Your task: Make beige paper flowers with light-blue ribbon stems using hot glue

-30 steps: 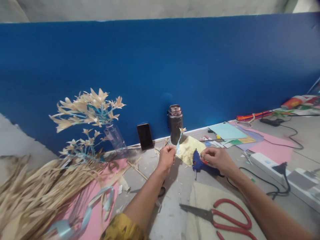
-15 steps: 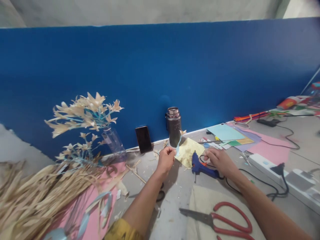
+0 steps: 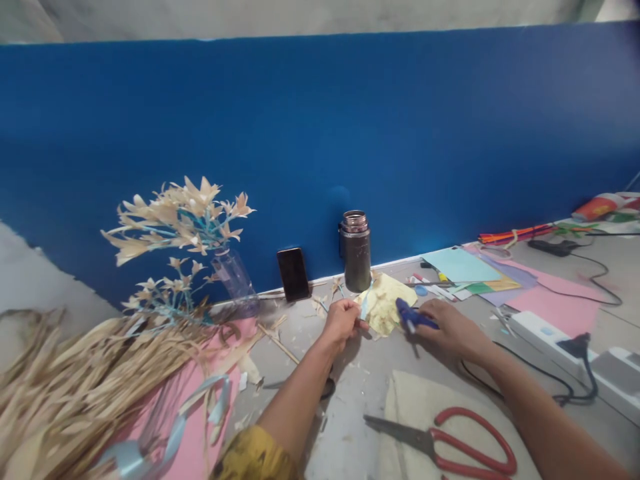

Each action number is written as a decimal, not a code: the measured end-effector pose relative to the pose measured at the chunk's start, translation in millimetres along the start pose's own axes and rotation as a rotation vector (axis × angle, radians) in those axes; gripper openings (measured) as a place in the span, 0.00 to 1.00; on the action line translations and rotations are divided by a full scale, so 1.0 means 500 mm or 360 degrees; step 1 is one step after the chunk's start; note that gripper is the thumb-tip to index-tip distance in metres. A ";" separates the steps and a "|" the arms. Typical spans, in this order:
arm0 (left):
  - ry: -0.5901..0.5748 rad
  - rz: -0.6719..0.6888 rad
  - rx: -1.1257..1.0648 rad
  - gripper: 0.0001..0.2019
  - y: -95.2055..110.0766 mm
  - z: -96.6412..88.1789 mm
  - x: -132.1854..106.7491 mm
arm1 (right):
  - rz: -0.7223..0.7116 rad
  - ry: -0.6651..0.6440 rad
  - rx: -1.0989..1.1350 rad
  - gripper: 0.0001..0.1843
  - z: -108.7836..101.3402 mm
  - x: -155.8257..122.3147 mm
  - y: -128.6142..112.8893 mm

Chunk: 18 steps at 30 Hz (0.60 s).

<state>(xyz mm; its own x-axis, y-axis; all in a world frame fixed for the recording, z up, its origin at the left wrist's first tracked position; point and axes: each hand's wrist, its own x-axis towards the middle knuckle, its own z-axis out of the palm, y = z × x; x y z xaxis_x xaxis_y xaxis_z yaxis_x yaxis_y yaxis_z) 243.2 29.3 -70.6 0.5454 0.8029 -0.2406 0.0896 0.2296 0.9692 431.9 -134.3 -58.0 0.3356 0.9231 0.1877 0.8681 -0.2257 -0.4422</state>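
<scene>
My left hand (image 3: pixel 344 323) is closed in a pinch over the table, and a strip of light blue ribbon (image 3: pixel 367 301) sticks up from its fingers. Whether a small flower stem is held along with it is hard to make out. Closed around a blue glue gun (image 3: pixel 411 313) is my right hand (image 3: pixel 450 327), with the gun's nose facing left. Between the two hands lies a crumpled pale yellow sheet (image 3: pixel 389 297), stained in places. A dark open-topped flask (image 3: pixel 357 257) stands just behind it.
Red-handled scissors (image 3: pixel 475 443) rest on a folded cloth in front. Left are dry husks (image 3: pixel 75 380), a tilted clear bottle (image 3: pixel 233 280) with pale flowers (image 3: pixel 185 207), and a phone (image 3: pixel 293 273) against the blue wall. Right are coloured papers (image 3: pixel 463 265), a power strip (image 3: pixel 537 330) and cables.
My right hand has taken hold of the glue gun and turned it. My left hand has rotated, so the small flower that stood above it no longer shows there. The view has shifted slightly.
</scene>
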 end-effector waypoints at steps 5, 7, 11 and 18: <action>0.0022 -0.0001 -0.0051 0.05 0.000 0.000 -0.002 | 0.0300 0.0129 0.0875 0.24 -0.030 0.002 0.017; 0.0046 0.0026 -0.0074 0.05 0.004 0.002 -0.005 | 0.0206 0.0071 0.1114 0.26 -0.030 -0.004 0.002; 0.0061 0.0070 -0.0115 0.06 0.015 0.008 -0.014 | 0.0093 -0.0049 0.1128 0.30 -0.012 -0.014 -0.030; -0.0008 0.0040 -0.0155 0.09 0.029 0.019 -0.026 | 0.0122 -0.0111 0.0995 0.32 0.008 -0.018 -0.032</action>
<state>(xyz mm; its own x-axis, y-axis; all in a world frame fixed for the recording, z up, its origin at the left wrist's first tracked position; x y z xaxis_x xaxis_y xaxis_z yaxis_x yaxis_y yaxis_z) 244.9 16.8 -53.1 0.5509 0.8062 -0.2157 -0.0053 0.2618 0.9651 413.3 -137.7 -56.3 0.3452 0.9345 0.0867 0.4579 -0.0871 -0.8848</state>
